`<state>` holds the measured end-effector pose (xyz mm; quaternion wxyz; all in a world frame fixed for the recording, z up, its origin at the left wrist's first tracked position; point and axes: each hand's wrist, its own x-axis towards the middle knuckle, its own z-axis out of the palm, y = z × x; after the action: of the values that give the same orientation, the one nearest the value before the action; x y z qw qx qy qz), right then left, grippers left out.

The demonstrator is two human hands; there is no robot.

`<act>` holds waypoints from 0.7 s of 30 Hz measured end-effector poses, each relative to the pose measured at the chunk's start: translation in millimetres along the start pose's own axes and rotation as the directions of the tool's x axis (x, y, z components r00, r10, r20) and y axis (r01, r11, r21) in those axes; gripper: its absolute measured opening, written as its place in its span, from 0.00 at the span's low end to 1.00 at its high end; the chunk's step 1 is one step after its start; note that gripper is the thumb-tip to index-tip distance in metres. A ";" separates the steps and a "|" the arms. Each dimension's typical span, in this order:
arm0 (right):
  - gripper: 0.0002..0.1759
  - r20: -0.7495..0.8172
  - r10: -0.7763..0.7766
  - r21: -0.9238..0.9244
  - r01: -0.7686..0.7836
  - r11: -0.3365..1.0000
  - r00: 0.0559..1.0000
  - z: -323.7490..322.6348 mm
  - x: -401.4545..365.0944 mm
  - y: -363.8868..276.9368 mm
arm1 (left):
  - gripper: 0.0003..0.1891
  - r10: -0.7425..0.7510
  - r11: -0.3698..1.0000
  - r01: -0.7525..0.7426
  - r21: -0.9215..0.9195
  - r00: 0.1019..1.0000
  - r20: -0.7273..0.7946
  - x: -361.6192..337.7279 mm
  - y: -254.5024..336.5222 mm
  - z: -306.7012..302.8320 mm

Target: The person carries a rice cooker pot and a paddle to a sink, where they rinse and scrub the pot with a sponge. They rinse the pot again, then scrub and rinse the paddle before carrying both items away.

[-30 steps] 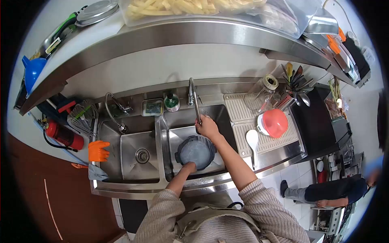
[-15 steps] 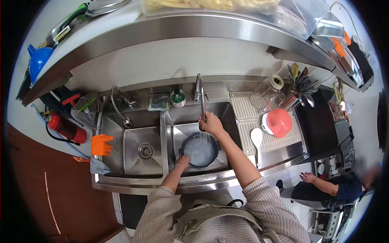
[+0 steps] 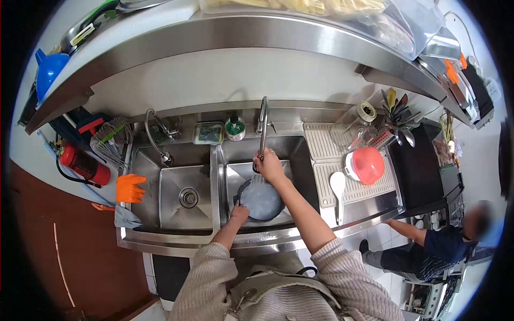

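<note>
In the right-hand basin of the steel sink (image 3: 301, 152) sits a dark round pot (image 3: 262, 200) holding cloudy, whitish water. My left hand (image 3: 239, 214) is closed on the pot's rim or side handle at its left; the fingertips are partly hidden. Above the pot, my right hand (image 3: 271, 166) grips the pull-down faucet (image 3: 263, 128) by its spray head. Streams of water fall from it into the pot.
A white ladle-shaped spoon (image 3: 338, 190) and a red-and-white bowl (image 3: 367, 166) lie on the right drainboard. Orange gloves (image 3: 130, 188) hang at the sink's left edge. A soap bottle (image 3: 234, 128) stands behind. Another person (image 3: 444, 243) is at the right.
My right hand and the spray head have shifted slightly left over the pot. The other person has moved, with an arm now reaching to the counter's edge.
</note>
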<state>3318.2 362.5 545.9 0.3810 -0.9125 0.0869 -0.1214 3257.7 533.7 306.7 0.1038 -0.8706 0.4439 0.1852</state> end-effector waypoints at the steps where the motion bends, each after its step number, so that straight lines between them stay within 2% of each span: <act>1: 0.13 0.000 -0.002 0.000 0.002 1.000 1.000 0.7 0.1 1.3 | 0.11 -0.002 1.000 0.002 0.000 1.000 -0.001 0.3 0.9 -2.2; 7: 0.15 -0.064 -0.016 -0.156 0.006 0.988 0.998 5.0 9.5 24.3 | 0.08 0.067 0.998 -0.067 -0.017 0.998 -0.011 -3.6 5.0 -11.7; 9: 0.16 -0.061 0.031 -0.245 -0.045 0.968 0.998 4.4 13.1 25.5 | 0.07 0.220 0.975 -0.220 0.018 0.973 -0.068 -6.0 5.0 -10.7; 13: 0.20 -0.044 0.051 -0.247 -0.060 0.967 0.998 1.9 11.1 21.2 | 0.07 0.309 0.951 -0.304 0.062 0.946 -0.095 5.5 7.9 -4.7; 16: 0.19 -0.034 0.008 -0.273 -0.017 0.962 0.999 -2.6 10.2 25.2 | 0.06 0.343 0.939 -0.342 0.033 0.926 -0.156 6.6 15.5 -9.1; 18: 0.18 -0.027 -0.010 -0.263 0.002 0.965 1.000 -5.9 11.6 29.2 | 0.07 0.404 0.914 -0.405 -0.028 0.914 -0.042 3.5 15.1 -23.4; 19: 0.17 -0.022 -0.031 -0.252 0.024 0.967 0.999 -6.8 10.9 31.2 | 0.07 0.405 0.913 -0.406 -0.027 0.914 -0.036 0.9 17.4 -29.3; 21: 0.18 -0.017 -0.030 -0.260 0.024 0.965 0.999 -7.7 9.9 30.7 | 0.10 0.342 0.920 -0.359 -0.157 0.931 -0.127 0.4 21.3 -41.2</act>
<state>3323.4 333.5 530.7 0.2555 -0.9543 0.0936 -0.1237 3250.1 506.8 343.7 -0.0306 -0.7907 0.5788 0.1968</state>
